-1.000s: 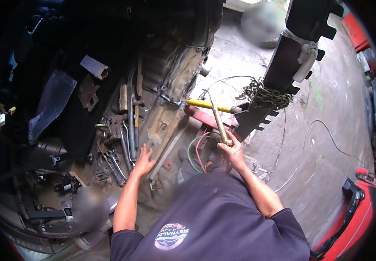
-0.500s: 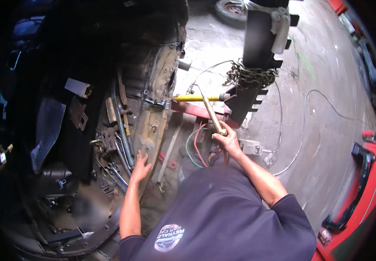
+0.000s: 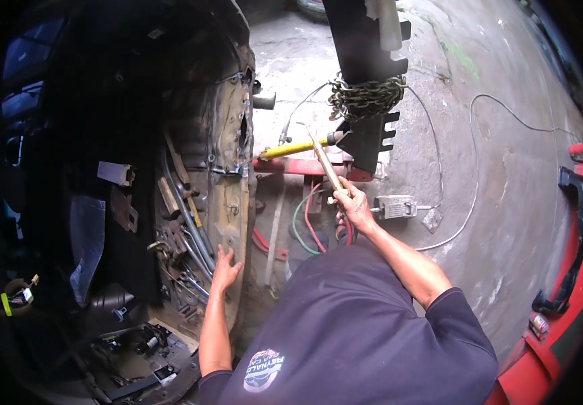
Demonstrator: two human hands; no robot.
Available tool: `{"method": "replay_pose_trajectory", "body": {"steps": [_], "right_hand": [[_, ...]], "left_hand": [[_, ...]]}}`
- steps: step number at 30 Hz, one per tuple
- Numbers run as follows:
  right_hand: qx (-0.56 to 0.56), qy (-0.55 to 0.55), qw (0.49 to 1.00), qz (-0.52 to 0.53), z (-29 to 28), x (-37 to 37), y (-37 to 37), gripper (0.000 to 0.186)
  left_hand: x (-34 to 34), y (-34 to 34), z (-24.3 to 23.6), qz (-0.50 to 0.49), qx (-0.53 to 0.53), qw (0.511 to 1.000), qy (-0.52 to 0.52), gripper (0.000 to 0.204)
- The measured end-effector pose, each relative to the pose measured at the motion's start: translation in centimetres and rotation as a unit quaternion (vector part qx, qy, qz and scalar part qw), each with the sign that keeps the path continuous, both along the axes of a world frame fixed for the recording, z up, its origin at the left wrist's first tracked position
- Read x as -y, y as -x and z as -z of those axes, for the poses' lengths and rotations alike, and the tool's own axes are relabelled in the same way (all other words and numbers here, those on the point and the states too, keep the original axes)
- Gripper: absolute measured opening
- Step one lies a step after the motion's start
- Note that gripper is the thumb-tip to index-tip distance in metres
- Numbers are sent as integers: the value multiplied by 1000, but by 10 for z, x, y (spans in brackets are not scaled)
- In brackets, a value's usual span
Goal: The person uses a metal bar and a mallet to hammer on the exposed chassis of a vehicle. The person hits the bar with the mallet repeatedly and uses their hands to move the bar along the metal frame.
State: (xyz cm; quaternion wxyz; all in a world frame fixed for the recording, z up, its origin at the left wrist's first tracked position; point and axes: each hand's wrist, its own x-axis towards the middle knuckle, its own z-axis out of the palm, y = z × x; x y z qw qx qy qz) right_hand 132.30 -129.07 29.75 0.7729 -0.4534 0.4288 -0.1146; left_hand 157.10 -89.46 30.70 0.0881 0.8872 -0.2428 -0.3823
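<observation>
My right hand (image 3: pixel 357 206) is wrapped round the handle of a brass-coloured gas torch (image 3: pixel 325 164), whose thin bent tip points away from me. A red hose (image 3: pixel 307 217) and a green hose (image 3: pixel 296 228) loop below it. Just beyond the torch, a yellow cylinder (image 3: pixel 291 149) runs from the car body to a black notched post (image 3: pixel 355 54) with a chain (image 3: pixel 367 98) wound round it. On the left, my left hand (image 3: pixel 225 270) lies with its fingers apart on the bare tan door sill (image 3: pixel 232 219) of the stripped car, holding nothing.
Several bars and hand tools (image 3: pixel 187 226) lie inside the sill. Farther in are a white box (image 3: pixel 112 173) and a shiny sheet (image 3: pixel 89 236). A red beam (image 3: pixel 288 166) crosses under the cylinder. Right of my hand sits a grey pedal (image 3: pixel 396 206) with a cable trailing over the floor.
The view has shifted, so the post and car sit farther left in it. My right hand still grips the torch, and my left hand stays on the sill.
</observation>
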Motion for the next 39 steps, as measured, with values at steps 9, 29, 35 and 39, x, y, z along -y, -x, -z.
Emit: {"method": "replay_pose_trajectory", "body": {"steps": [9, 29, 35, 39], "right_hand": [[9, 0, 1000, -9, 0, 1, -4, 68], [8, 43, 998, -38, -18, 3, -2, 78], [13, 50, 998, -47, -14, 0, -1, 79], [32, 59, 996, -63, -15, 1, -7, 77]], "left_hand": [[4, 3, -3, -3, -2, 1000, -26, 77], [25, 17, -10, 5, 46, 995, -89, 85], [19, 19, -6, -11, 50, 996, -68, 88], [16, 20, -4, -30, 49, 998, -40, 88]]}}
